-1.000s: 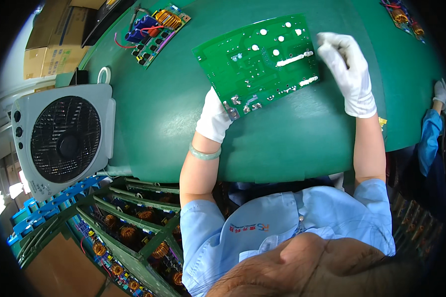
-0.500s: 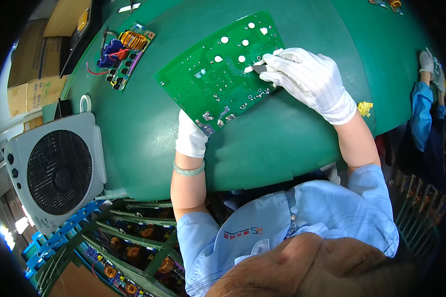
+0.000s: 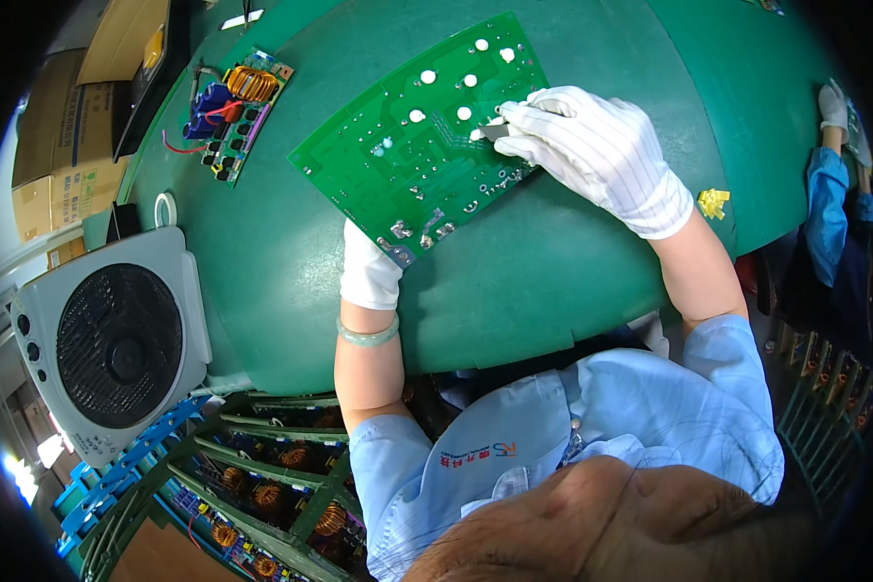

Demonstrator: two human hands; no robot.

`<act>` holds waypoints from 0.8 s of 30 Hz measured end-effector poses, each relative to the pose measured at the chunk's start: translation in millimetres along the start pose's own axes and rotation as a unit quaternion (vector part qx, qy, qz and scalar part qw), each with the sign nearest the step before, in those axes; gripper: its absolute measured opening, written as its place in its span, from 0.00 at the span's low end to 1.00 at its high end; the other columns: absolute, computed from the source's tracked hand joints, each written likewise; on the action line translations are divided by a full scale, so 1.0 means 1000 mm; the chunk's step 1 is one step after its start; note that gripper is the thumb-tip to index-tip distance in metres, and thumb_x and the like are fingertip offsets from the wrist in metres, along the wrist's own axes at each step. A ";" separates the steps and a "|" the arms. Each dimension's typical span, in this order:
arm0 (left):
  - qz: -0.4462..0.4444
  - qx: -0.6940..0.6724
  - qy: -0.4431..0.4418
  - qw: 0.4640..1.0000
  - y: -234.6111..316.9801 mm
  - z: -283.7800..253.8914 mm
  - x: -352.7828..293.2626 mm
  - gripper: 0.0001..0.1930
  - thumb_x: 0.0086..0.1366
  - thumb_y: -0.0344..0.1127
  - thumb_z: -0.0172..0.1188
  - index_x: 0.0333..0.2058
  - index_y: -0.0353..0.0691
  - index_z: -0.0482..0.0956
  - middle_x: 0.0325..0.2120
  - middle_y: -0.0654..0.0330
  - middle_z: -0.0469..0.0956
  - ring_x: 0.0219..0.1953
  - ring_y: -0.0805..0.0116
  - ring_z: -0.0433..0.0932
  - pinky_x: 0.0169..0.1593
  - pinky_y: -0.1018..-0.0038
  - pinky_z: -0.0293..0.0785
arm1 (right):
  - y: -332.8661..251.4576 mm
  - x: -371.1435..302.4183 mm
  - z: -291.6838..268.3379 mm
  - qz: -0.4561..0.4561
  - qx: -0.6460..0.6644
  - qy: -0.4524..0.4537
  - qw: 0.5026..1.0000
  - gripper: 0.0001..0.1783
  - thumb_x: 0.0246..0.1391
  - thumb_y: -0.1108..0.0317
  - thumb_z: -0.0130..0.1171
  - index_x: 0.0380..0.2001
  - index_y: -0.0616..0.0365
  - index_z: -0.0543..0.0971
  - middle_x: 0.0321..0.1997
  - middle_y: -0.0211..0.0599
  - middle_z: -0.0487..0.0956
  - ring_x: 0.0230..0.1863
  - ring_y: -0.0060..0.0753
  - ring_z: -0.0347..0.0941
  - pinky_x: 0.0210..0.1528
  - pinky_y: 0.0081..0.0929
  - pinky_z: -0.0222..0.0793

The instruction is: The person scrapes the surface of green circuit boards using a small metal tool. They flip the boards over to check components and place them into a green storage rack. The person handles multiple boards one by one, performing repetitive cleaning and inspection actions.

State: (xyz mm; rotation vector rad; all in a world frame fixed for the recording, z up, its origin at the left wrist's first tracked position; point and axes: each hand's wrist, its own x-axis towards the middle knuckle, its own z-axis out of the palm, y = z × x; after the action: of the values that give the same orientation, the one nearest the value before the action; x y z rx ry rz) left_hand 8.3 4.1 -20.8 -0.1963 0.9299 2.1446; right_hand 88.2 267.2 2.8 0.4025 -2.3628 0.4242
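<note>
Over the green worktop [image 3: 495, 301], a green circuit board [image 3: 369, 150] has its near corner at the gloved left hand [image 3: 370, 274] (fingers hidden behind, so I cannot tell that grip), while the gloved right hand [image 3: 584, 145] has its grip pinched on a small grey tool [image 3: 496, 131] at a white patch [image 3: 475, 135].

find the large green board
The board is upper centre in the head view, left hand at its bottom corner, right hand over its right edge.

I counted one board [image 3: 354, 150] at my right fingers [image 3: 529, 124], six big white dots [image 3: 470, 80] on it, one fan [image 3: 121, 339] and one ring [image 3: 158, 208] leftward.
</note>
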 end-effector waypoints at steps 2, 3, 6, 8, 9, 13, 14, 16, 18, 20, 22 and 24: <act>-0.005 0.003 0.007 1.000 0.001 -0.001 0.001 0.22 0.76 0.43 0.41 0.60 0.35 0.66 0.54 0.47 0.74 0.52 0.51 0.78 0.51 0.52 0.81 | -0.003 -0.001 -0.002 0.020 0.000 -0.022 1.000 0.17 0.46 0.62 0.72 0.40 0.52 0.84 0.34 0.30 0.82 0.36 0.29 0.80 0.28 0.23 0.73; -0.009 0.005 0.011 1.000 0.001 -0.001 0.001 0.22 0.76 0.43 0.41 0.60 0.35 0.66 0.54 0.47 0.74 0.52 0.51 0.78 0.50 0.52 0.81 | -0.004 -0.001 -0.003 0.021 -0.001 -0.020 1.000 0.16 0.46 0.62 0.72 0.40 0.52 0.84 0.34 0.30 0.82 0.36 0.29 0.80 0.28 0.23 0.74; -0.014 0.002 0.016 1.000 0.001 0.000 0.000 0.22 0.76 0.44 0.41 0.60 0.35 0.67 0.55 0.48 0.74 0.52 0.51 0.79 0.50 0.52 0.81 | -0.005 -0.001 -0.003 0.039 -0.006 -0.002 0.999 0.15 0.47 0.61 0.71 0.39 0.52 0.84 0.33 0.31 0.81 0.33 0.29 0.80 0.28 0.23 0.74; 0.003 0.025 0.023 0.999 0.000 0.001 -0.001 0.22 0.76 0.44 0.41 0.60 0.36 0.67 0.54 0.48 0.74 0.52 0.52 0.79 0.50 0.53 0.81 | -0.001 -0.001 -0.001 0.067 -0.009 0.028 0.997 0.14 0.48 0.58 0.71 0.37 0.51 0.84 0.31 0.31 0.80 0.27 0.28 0.78 0.26 0.22 0.73; 0.012 0.036 0.027 0.999 -0.001 0.003 -0.001 0.23 0.76 0.44 0.41 0.60 0.36 0.67 0.54 0.48 0.75 0.52 0.52 0.79 0.50 0.53 0.81 | 0.003 0.000 -0.001 0.036 -0.018 0.044 0.998 0.15 0.47 0.59 0.71 0.37 0.51 0.84 0.32 0.31 0.80 0.27 0.28 0.78 0.26 0.22 0.73; 0.005 0.029 0.035 0.999 0.000 0.011 -0.004 0.22 0.75 0.43 0.42 0.59 0.35 0.68 0.53 0.49 0.76 0.50 0.53 0.79 0.49 0.55 0.82 | 0.002 0.002 -0.004 0.022 0.016 0.057 0.998 0.15 0.46 0.59 0.73 0.36 0.51 0.84 0.33 0.30 0.81 0.28 0.29 0.79 0.28 0.22 0.75; 0.006 0.038 0.036 0.999 0.000 0.010 -0.005 0.22 0.75 0.43 0.43 0.59 0.35 0.69 0.52 0.49 0.76 0.49 0.54 0.80 0.48 0.56 0.82 | -0.004 0.001 -0.004 0.045 0.043 0.047 0.997 0.15 0.45 0.59 0.73 0.36 0.51 0.84 0.33 0.30 0.81 0.28 0.29 0.80 0.28 0.22 0.76; 0.008 0.043 0.036 0.998 0.001 0.004 -0.006 0.21 0.75 0.42 0.43 0.57 0.33 0.70 0.50 0.49 0.77 0.48 0.55 0.81 0.47 0.58 0.83 | -0.014 0.006 -0.006 0.008 0.068 0.017 0.998 0.16 0.46 0.57 0.73 0.37 0.50 0.83 0.31 0.28 0.79 0.25 0.28 0.77 0.25 0.24 0.73; 0.008 0.035 0.029 0.999 0.000 -0.004 -0.004 0.21 0.74 0.42 0.44 0.55 0.31 0.71 0.48 0.49 0.79 0.46 0.56 0.81 0.46 0.60 0.83 | -0.022 0.003 -0.010 -0.023 0.073 -0.046 0.996 0.17 0.46 0.56 0.72 0.38 0.50 0.82 0.29 0.28 0.78 0.23 0.28 0.76 0.23 0.25 0.71; 0.021 0.035 0.008 0.999 -0.002 0.000 -0.010 0.20 0.73 0.40 0.46 0.54 0.30 0.72 0.46 0.49 0.80 0.44 0.58 0.82 0.46 0.62 0.83 | -0.032 0.000 -0.006 -0.041 0.092 -0.053 0.993 0.19 0.48 0.55 0.71 0.40 0.52 0.81 0.28 0.28 0.77 0.23 0.28 0.74 0.23 0.25 0.68; 0.036 0.041 -0.004 0.999 -0.003 -0.004 -0.007 0.19 0.73 0.39 0.47 0.54 0.30 0.72 0.47 0.49 0.80 0.45 0.58 0.82 0.46 0.62 0.83 | -0.042 -0.003 -0.003 -0.046 0.105 -0.079 0.990 0.19 0.48 0.55 0.70 0.41 0.53 0.81 0.29 0.28 0.77 0.24 0.28 0.74 0.24 0.25 0.69; 0.013 0.048 0.012 0.999 -0.001 -0.010 -0.004 0.21 0.72 0.42 0.49 0.54 0.31 0.72 0.47 0.49 0.79 0.45 0.58 0.82 0.46 0.62 0.83 | -0.048 -0.005 -0.001 -0.041 0.103 -0.086 0.990 0.22 0.46 0.57 0.72 0.44 0.55 0.81 0.31 0.29 0.78 0.28 0.29 0.75 0.27 0.25 0.69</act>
State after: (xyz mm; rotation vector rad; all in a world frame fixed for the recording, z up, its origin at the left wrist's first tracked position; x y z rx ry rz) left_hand 10.4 -4.1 -27.0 -0.1645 1.0517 2.1203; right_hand 111.8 225.4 9.3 0.6534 -2.4655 0.6203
